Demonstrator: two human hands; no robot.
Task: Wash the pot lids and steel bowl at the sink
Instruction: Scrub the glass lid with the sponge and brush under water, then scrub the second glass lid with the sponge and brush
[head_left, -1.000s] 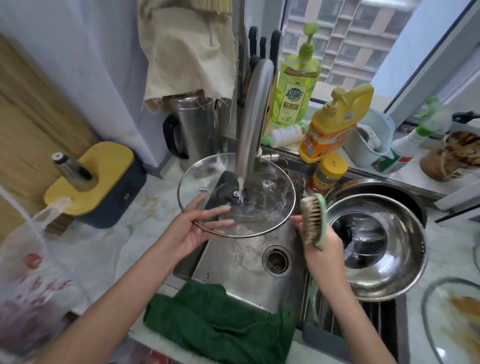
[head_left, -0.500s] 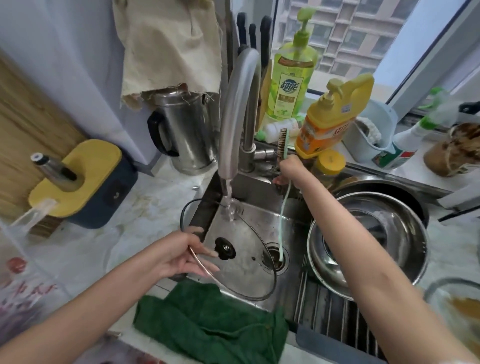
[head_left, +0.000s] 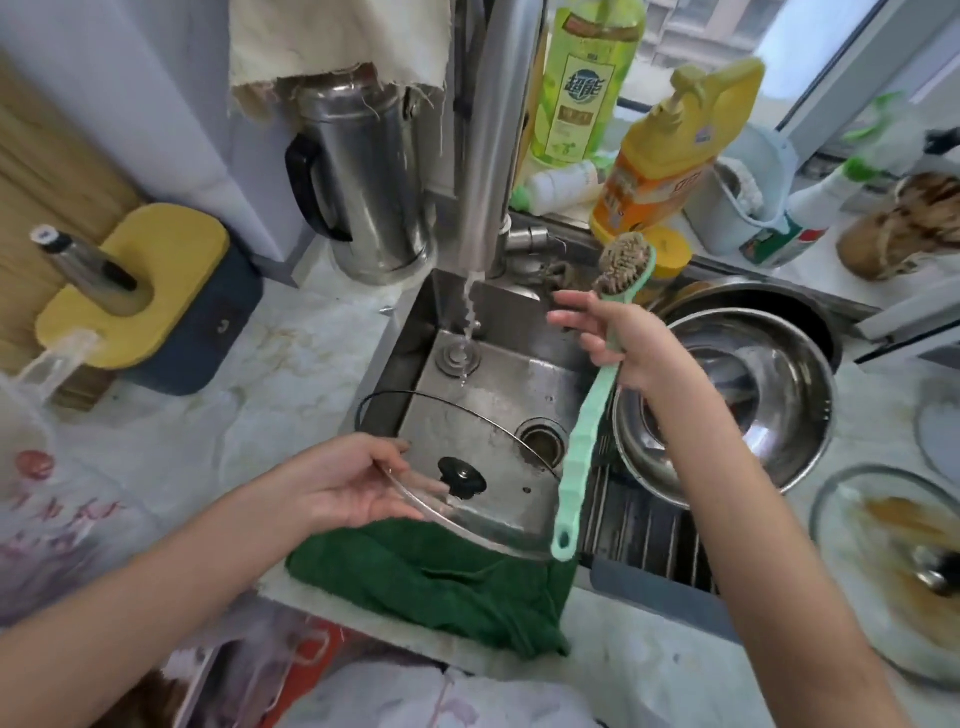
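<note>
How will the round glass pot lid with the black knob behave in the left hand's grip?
Round glass pot lid: probably slippery, since it sits by running water and the left hand holds only its rim. Likely rigid yet breakable against the steel sink. Held at one edge, it may tip down.

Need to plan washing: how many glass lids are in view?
2: one lid in the left hand over the sink, a dirty lid on the right counter. More may lie off-frame.
</note>
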